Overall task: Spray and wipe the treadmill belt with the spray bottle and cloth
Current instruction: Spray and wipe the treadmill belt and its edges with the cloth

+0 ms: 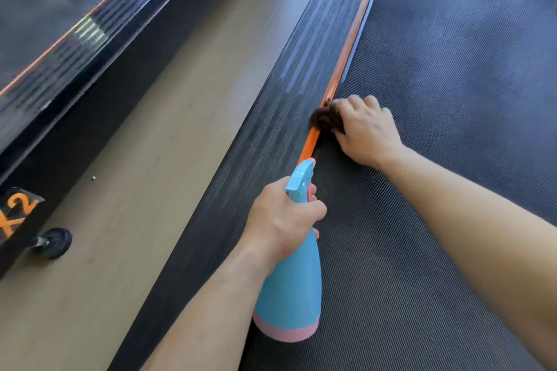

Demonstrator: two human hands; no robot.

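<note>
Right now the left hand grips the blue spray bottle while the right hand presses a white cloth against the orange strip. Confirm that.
Not white: the head view shows a dark brown cloth in the right hand. The left hand does grip the blue spray bottle.

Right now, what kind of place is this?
Probably a gym or fitness room. A long black treadmill belt with a ribbed side rail runs ahead, and a second, similar machine with a small wheel stands alongside, across a strip of wood-look floor.
</note>
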